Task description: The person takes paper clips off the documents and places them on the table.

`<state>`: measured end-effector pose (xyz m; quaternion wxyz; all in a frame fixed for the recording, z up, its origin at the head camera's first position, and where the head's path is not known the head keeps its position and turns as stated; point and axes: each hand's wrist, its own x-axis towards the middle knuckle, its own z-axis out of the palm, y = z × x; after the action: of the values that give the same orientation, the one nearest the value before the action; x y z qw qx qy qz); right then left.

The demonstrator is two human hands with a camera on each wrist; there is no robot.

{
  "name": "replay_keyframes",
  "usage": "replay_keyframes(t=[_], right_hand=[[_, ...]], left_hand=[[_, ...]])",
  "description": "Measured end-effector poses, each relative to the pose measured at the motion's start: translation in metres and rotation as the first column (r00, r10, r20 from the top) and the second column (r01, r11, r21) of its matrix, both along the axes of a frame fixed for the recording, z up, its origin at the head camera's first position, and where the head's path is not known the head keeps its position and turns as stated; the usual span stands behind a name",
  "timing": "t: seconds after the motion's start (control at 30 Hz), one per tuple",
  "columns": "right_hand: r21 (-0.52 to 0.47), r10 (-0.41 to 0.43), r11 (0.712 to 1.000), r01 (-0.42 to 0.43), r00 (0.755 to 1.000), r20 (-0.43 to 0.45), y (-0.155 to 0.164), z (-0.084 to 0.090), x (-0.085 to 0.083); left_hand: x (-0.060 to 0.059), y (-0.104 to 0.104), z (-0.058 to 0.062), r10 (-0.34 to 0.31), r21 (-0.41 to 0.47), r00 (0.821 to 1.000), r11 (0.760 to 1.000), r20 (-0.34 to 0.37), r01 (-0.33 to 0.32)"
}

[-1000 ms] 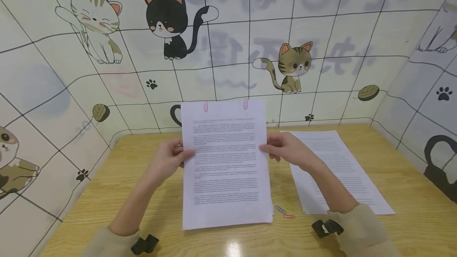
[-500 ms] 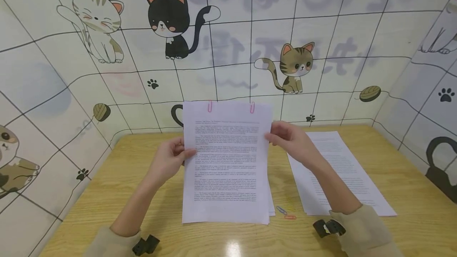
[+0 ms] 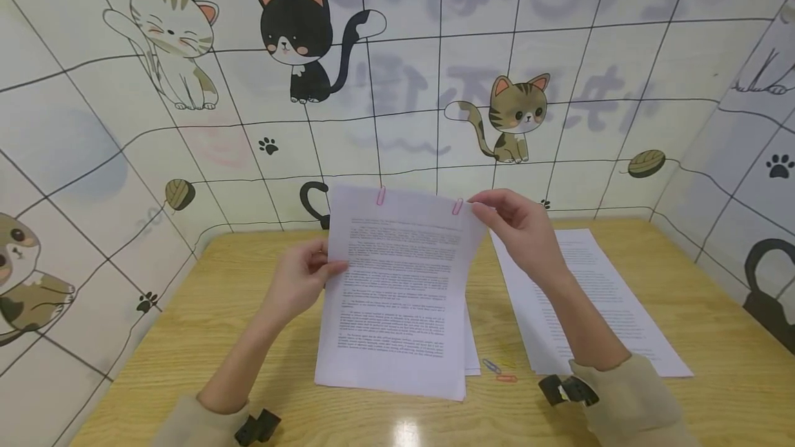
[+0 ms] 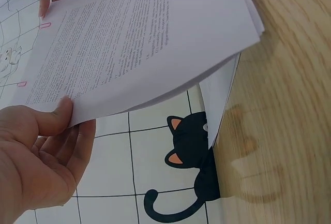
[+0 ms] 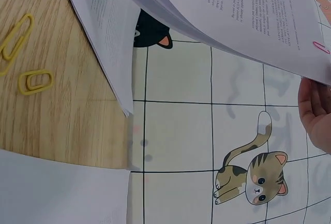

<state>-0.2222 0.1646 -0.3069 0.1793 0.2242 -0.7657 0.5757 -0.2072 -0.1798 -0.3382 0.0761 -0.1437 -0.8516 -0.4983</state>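
Note:
I hold a stack of printed sheets upright over the wooden table, its bottom edge low near the tabletop. Two pink paper clips sit on its top edge. My left hand grips the left edge, thumb on the front page. My right hand pinches the top right corner beside the second pink clip. In the left wrist view my left hand shows its thumb on the page. The right wrist view shows the stack from below and my right hand at its edge.
A second pile of printed sheets lies flat on the table to the right. Loose paper clips lie by the stack's lower right: a blue one, an orange one, yellow ones. Cat-patterned walls close in three sides.
My right hand slid from the stack's right edge up to its top right corner. The stack tilted, its top swinging right. My left hand kept its grip.

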Motion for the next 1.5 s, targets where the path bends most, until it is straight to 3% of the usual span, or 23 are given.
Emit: replay_keyframes(t=[0.27, 0.5, 1.07, 1.5], right_hand=[[-0.058, 0.002, 0.998, -0.004, 0.999, -0.040, -0.004, -0.001, 0.002], [-0.049, -0.020, 0.999, 0.017, 0.998, -0.062, -0.008, -0.006, 0.002], [-0.018, -0.111, 0.994, 0.110, 0.989, -0.101, -0.013, -0.006, 0.002], [-0.069, -0.159, 0.986, 0.151, 0.980, -0.118, -0.017, -0.007, 0.003]], left_hand=[[0.002, 0.003, 0.000, 0.009, -0.028, 1.000, 1.000, -0.016, -0.009], [0.001, 0.005, -0.002, 0.015, -0.056, 1.000, 0.998, -0.020, -0.016], [0.002, 0.003, -0.001, 0.001, -0.041, 1.000, 0.999, -0.026, -0.003], [0.003, 0.001, -0.002, -0.005, -0.038, 1.000, 0.999, -0.011, 0.004]])
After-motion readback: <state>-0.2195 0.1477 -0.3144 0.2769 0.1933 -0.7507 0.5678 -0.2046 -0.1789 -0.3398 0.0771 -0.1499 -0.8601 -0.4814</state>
